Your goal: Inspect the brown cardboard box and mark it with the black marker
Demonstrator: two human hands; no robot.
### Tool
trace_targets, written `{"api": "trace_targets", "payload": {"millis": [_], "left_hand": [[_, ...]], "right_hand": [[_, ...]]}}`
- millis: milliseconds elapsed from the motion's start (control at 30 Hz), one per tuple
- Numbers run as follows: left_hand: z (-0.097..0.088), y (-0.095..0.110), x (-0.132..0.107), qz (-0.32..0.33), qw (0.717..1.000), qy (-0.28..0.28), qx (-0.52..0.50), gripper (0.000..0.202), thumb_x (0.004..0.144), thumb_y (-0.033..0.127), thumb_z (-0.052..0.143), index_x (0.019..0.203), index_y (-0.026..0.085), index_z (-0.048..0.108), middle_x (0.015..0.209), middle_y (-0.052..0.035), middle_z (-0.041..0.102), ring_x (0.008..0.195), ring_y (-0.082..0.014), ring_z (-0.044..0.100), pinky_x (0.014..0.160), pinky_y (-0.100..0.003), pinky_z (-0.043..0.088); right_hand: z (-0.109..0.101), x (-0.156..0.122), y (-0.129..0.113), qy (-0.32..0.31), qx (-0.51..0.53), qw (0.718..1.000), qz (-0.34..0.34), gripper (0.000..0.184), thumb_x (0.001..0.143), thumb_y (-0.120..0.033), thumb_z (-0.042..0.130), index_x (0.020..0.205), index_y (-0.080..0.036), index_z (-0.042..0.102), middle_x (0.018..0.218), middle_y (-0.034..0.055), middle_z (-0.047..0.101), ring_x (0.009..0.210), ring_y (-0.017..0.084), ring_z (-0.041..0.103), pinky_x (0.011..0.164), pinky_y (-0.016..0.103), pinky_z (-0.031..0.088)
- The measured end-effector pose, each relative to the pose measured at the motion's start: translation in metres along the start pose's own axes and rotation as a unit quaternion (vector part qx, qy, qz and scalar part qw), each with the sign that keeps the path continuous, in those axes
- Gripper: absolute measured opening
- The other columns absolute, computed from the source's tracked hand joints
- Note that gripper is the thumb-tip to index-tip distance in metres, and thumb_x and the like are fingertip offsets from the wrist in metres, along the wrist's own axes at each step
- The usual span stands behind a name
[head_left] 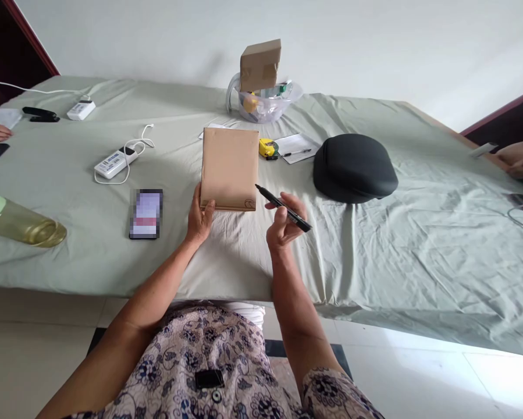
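Grey-green cloth covers the table [374, 244] before you, against a plain white wall. Your left hand [199, 220] grips the near left corner of a flat brown cardboard box [230, 167] lying on the cloth; a small curved pen mark sits at its near right corner. Your right hand [283, 226] pinches a black marker [283, 208], tip just beside that mark. No readable lettering shows. A phone [146, 213] lies left.

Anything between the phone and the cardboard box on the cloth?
Head view: only bare cloth between phone and cardboard box; left hand grips the box's near corner.
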State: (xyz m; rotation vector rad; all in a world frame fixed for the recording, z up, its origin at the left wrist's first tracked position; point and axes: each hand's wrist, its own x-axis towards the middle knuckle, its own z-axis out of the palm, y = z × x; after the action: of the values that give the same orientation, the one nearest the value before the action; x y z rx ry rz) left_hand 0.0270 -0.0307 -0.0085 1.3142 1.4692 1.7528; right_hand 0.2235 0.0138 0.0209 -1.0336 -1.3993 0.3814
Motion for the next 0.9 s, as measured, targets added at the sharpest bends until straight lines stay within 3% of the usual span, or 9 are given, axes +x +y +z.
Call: {"api": "trace_targets", "payload": {"millis": [133,300,400,500,633,767,900], "left_hand": [[0.0,-0.001,0.001,0.004,1.0,-0.007,0.0,0.084,0.095,0.073,0.049,0.161,0.025,0.032,0.161,-0.015,0.047,0.145,-0.031,0.052,0.112,-0.047,0.053],[-0.002,-0.003,0.002,0.012,1.0,0.006,0.022,0.082,0.095,0.072,0.049,0.16,0.025,0.033,0.164,-0.0137,0.044,0.15,-0.0308,0.047,0.12,-0.049,0.046],[-0.002,-0.004,0.002,0.014,0.999,0.001,0.029,0.081,0.096,0.072,0.049,0.16,0.025,0.033,0.164,-0.0131,0.045,0.15,-0.0301,0.047,0.122,-0.048,0.044],[-0.002,-0.003,0.003,0.018,0.999,0.006,0.03,0.082,0.095,0.073,0.048,0.16,0.024,0.033,0.164,-0.0136,0.044,0.151,-0.0303,0.046,0.123,-0.048,0.043],[-0.001,-0.003,0.003,0.019,1.0,0.004,0.021,0.084,0.095,0.074,0.049,0.16,0.023,0.032,0.164,-0.0151,0.044,0.149,-0.0307,0.048,0.12,-0.047,0.046],[-0.001,-0.003,0.003,0.016,1.0,0.001,0.017,0.086,0.094,0.075,0.049,0.16,0.023,0.032,0.163,-0.0162,0.045,0.144,-0.0316,0.053,0.111,-0.045,0.053],[-0.001,-0.003,0.003,0.016,1.0,0.0,0.02,0.086,0.093,0.076,0.048,0.16,0.025,0.032,0.164,-0.0149,0.044,0.146,-0.0315,0.051,0.114,-0.046,0.051]], "right_hand": [[-0.004,0.002,-0.005,-0.059,0.015,0.998,-0.017,0.045,0.091,-0.071,0.047,0.097,-0.031,0.067,0.08,0.0053,0.065,0.107,0.033,0.067,0.12,0.065,0.037],[0.001,0.003,-0.007,-0.013,0.025,0.997,-0.066,0.038,0.09,-0.064,0.06,0.078,-0.028,0.057,0.07,-0.0005,0.053,0.085,0.024,0.064,0.104,0.055,0.052],[0.003,0.002,-0.012,-0.011,0.058,0.991,-0.117,0.03,0.096,-0.055,0.057,0.089,-0.026,0.062,0.077,-0.0006,0.06,0.081,0.02,0.064,0.091,0.047,0.055],[0.002,0.003,-0.018,-0.044,0.048,0.987,-0.146,0.019,0.099,-0.042,0.057,0.104,-0.026,0.066,0.088,0.001,0.069,0.086,0.02,0.067,0.089,0.043,0.054],[0.002,0.006,-0.018,-0.031,0.036,0.984,-0.171,0.009,0.096,-0.034,0.063,0.098,-0.025,0.065,0.087,0.0004,0.069,0.081,0.018,0.065,0.084,0.039,0.052],[0.005,0.006,-0.014,-0.024,0.024,0.985,-0.167,0.014,0.098,-0.036,0.06,0.09,-0.024,0.063,0.077,-0.0017,0.064,0.07,0.016,0.059,0.083,0.04,0.049],[0.006,0.005,-0.016,-0.009,-0.018,0.988,-0.153,0.018,0.1,-0.039,0.057,0.093,-0.024,0.063,0.082,0.0003,0.068,0.075,0.017,0.062,0.082,0.039,0.048]]}}
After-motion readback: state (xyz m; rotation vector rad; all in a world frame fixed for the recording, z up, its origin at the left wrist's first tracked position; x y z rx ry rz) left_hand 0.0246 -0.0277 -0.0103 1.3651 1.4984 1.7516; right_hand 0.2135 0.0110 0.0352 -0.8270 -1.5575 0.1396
